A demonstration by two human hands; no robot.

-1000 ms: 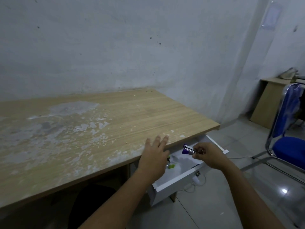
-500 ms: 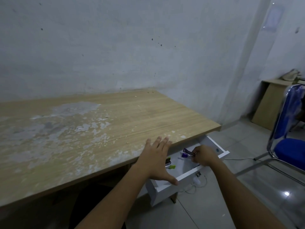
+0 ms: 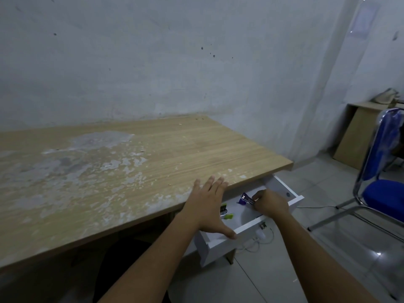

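Note:
A white drawer stands pulled out under the right end of a worn wooden desk. My right hand is inside the drawer and pinches a purple binder clip by its metal handles. My left hand hovers flat with straight fingers over the desk's front edge, its thumb by the drawer's front panel. Beside that hand, on the drawer floor, lie a dark stapler-like item and a small green piece.
A blue chair with a metal frame stands on the tiled floor at the right. A low wooden cabinet sits in the far right corner. A white cable and plug lie on the floor below the drawer. The wall runs behind the desk.
My right hand has lowered the purple clip from above the drawer down into it. My left hand has shifted slightly toward the drawer's front, thumb spread out.

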